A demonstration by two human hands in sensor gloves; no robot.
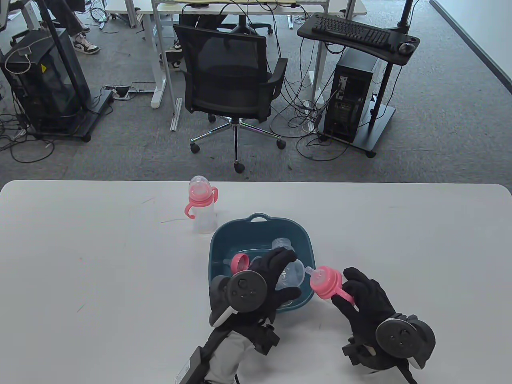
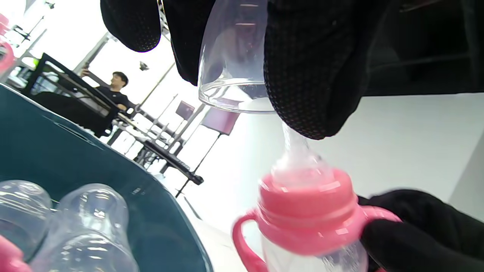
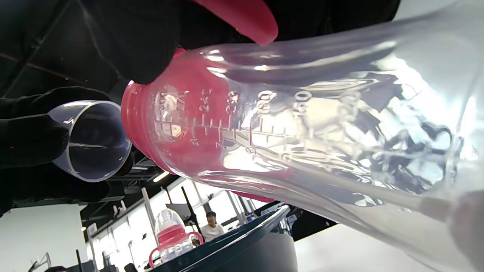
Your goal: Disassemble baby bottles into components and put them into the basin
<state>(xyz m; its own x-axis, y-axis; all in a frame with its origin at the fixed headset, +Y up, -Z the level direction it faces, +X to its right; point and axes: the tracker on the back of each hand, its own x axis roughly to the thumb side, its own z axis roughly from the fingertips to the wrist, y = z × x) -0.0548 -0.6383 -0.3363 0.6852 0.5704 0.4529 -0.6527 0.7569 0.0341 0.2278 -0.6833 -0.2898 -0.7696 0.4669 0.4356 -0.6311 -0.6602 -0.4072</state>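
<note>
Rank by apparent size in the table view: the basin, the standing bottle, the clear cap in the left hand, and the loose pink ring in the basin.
1. Basin
2. Standing bottle
3. Clear cap, partly hidden by the left hand, so only probably third
4. Pink ring

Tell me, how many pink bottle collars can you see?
3: one on the standing bottle behind the basin, one loose inside the basin, one on the bottle in the right hand. Others may be hidden.

Black gloves (image 1: 362, 298) — round dark trackers (image 1: 247, 290) — grey sleeve (image 1: 226, 358).
</note>
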